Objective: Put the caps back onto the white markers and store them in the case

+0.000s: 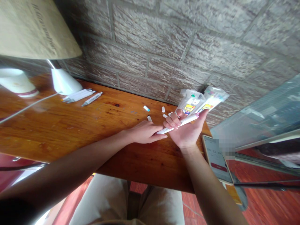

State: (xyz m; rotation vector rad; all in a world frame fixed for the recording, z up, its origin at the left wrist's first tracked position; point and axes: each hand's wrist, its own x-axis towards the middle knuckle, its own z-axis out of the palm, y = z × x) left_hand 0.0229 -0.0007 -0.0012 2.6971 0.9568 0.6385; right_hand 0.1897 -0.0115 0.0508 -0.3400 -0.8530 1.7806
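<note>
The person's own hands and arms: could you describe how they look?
The left hand and right hand are bare: no glove, ring or watch is visible. Left forearm and right forearm are uncovered; a dark area, possibly a sleeve, shows at the lower left.

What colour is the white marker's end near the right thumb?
The marker end is pink; head view.

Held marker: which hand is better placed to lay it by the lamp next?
Probably the left hand: it holds one end of the held marker and is nearer the lamp; the right hand is farther off, near the clear containers.
</note>
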